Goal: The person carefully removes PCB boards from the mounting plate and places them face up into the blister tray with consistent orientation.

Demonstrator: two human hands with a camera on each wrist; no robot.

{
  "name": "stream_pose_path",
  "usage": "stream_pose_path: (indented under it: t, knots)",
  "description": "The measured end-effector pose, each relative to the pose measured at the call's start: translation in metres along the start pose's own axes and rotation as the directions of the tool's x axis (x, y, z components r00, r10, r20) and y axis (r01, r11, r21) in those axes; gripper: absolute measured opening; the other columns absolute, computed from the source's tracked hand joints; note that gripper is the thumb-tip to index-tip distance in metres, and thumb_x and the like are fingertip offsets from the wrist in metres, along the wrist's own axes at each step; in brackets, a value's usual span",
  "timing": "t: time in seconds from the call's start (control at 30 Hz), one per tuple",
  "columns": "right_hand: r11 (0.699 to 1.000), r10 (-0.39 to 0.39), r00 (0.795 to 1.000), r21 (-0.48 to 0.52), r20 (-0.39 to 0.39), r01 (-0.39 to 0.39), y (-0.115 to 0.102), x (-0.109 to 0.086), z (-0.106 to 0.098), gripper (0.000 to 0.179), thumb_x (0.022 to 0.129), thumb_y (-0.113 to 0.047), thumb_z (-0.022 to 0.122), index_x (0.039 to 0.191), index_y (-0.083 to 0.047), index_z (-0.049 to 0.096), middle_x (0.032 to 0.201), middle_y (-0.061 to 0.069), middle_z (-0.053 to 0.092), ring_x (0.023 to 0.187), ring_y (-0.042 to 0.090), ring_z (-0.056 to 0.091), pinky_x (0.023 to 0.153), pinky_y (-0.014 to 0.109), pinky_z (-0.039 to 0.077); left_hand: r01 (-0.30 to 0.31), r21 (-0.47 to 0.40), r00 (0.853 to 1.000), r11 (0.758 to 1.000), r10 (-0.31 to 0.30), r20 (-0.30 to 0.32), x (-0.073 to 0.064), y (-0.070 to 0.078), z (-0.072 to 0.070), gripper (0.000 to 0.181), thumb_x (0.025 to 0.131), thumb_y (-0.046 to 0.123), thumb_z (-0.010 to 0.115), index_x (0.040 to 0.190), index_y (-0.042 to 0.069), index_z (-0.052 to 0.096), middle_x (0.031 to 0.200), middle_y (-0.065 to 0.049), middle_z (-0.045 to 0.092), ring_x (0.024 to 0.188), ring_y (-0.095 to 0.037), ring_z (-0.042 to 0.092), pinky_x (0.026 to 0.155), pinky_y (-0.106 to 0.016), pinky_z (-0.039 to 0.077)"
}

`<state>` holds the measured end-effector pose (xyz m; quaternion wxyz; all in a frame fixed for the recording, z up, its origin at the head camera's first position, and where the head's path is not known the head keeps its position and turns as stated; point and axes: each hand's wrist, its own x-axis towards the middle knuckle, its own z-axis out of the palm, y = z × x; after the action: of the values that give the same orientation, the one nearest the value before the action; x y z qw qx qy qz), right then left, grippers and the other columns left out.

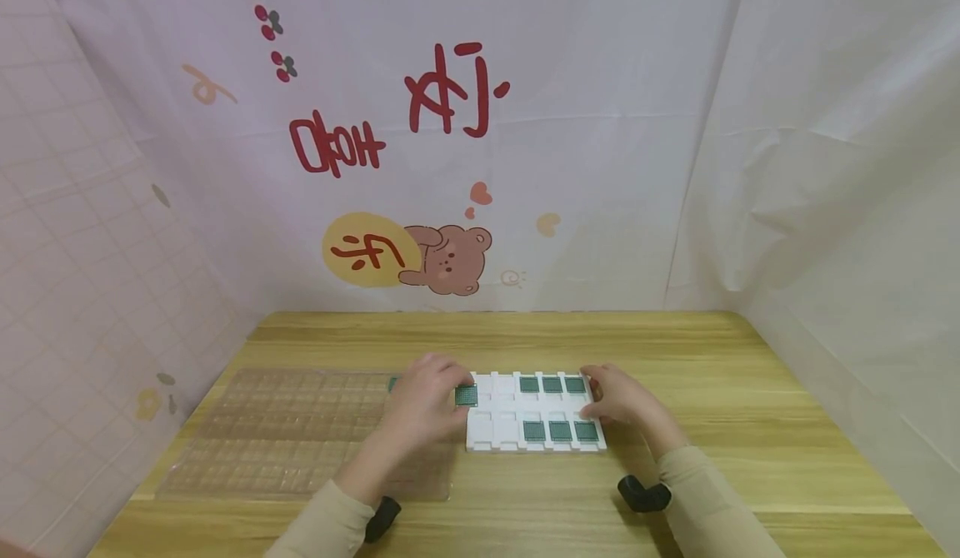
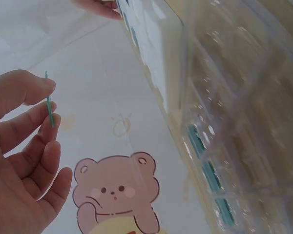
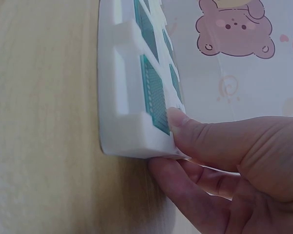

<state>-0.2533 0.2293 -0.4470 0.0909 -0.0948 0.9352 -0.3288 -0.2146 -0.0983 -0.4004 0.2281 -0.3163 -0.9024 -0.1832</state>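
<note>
A small square green circuit board [image 1: 467, 396] is pinched between the thumb and fingers of my left hand [image 1: 423, 400], at the left end of a white tray [image 1: 510, 416]. Edge-on, that board [image 2: 50, 109] looks like a thin green strip in the left wrist view. Several similar green boards [image 1: 559, 430] sit in the tray's right-hand pockets, in two rows; the left pockets show bare white. My right hand [image 1: 622, 400] grips the tray's right end. In the right wrist view its thumb [image 3: 178, 119] lies on top and the fingers are at the underside.
A wide clear plastic tray [image 1: 300, 433] with many compartments lies to the left on the wooden table [image 1: 540, 508]. Some green boards [image 2: 210, 170] show inside it in the left wrist view. Printed cloth [image 1: 600, 166] hangs behind the table and along both sides.
</note>
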Motion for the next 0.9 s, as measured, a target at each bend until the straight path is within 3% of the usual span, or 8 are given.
stream_pose_path:
  t: [0.17,0.43,0.7,0.9]
  knots:
    - [1.0,0.008,1.0,0.006,0.003,-0.008,-0.001,-0.001,0.0,0.076,0.075,-0.001,0.083,0.139,0.012,0.044,0.115,0.024,0.051,0.086,0.025,0.057,0.06,0.03,0.056,-0.004,-0.002,1.0,1.0,0.004,-0.014,-0.006,-0.009,0.002,0.025,0.064,0.011,0.082,0.087,0.013,0.073,0.089,0.002,0.067,0.089,-0.02,0.059,0.081,-0.037,0.048]
    - [1.0,0.023,1.0,0.013,0.0,-0.023,-0.002,-0.002,0.0,0.075,0.075,0.0,0.083,0.138,0.012,0.045,0.114,0.023,0.052,0.086,0.025,0.056,0.06,0.03,0.055,0.077,-0.059,0.997,0.995,-0.075,0.038,-0.014,-0.02,0.0,0.028,0.065,0.011,0.083,0.092,0.012,0.074,0.095,0.001,0.069,0.094,-0.021,0.059,0.085,-0.041,0.048]
    - [0.999,0.029,1.0,0.017,0.002,-0.029,-0.001,-0.002,0.0,0.074,0.075,0.0,0.082,0.139,0.012,0.045,0.117,0.024,0.051,0.089,0.026,0.056,0.061,0.031,0.056,0.142,-0.007,0.986,0.99,-0.141,0.085,-0.023,-0.038,-0.003,0.027,0.065,0.01,0.082,0.091,0.013,0.073,0.097,0.0,0.069,0.097,-0.023,0.059,0.086,-0.042,0.048]
    - [1.0,0.024,1.0,0.008,0.004,-0.024,-0.003,-0.001,-0.001,0.074,0.076,0.0,0.082,0.139,0.012,0.045,0.118,0.025,0.051,0.09,0.027,0.056,0.061,0.031,0.056,0.184,-0.015,0.978,0.983,-0.181,0.101,-0.031,-0.051,-0.006,0.028,0.067,0.009,0.084,0.093,0.011,0.073,0.099,0.0,0.069,0.099,-0.024,0.058,0.089,-0.043,0.046]
